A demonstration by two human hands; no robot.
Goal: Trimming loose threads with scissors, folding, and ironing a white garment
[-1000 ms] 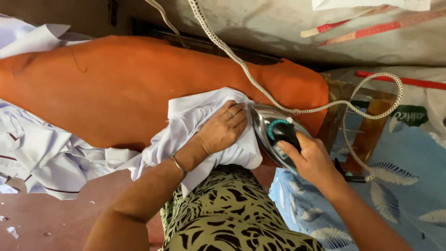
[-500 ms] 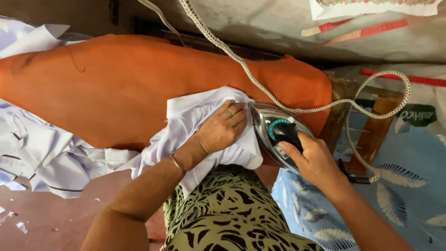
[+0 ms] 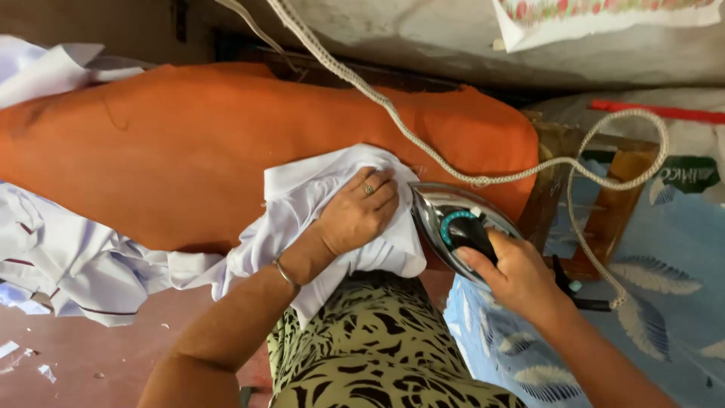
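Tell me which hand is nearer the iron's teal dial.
Right. The right hand grips the iron handle beside the dial; the left hand presses the white garment, apart from it.

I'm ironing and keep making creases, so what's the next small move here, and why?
Probably slide the iron left onto the white cloth. The left hand already presses that cloth flat on the orange board, and the right hand holds the iron at the cloth's edge.
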